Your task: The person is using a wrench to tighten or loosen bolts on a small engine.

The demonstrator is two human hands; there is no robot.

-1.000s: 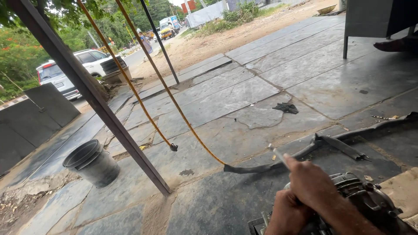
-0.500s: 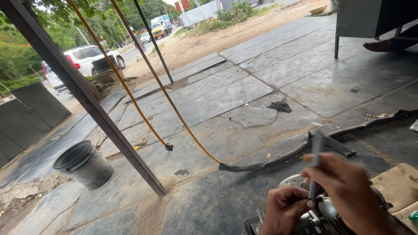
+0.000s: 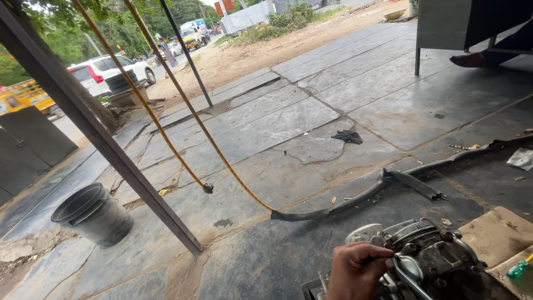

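At frame bottom, my left hand grips a spanner on the engine; my right hand, raised a moment ago, has left view, so turning falls to the left.

A hand rests its fingers on a greasy metal engine part at the bottom edge (which hand, I cannot tell). Cardboard lies just beside it. Across the stone slab floor run a black rubber strip and yellow hoses; a grey bucket stands near a slanted steel post.
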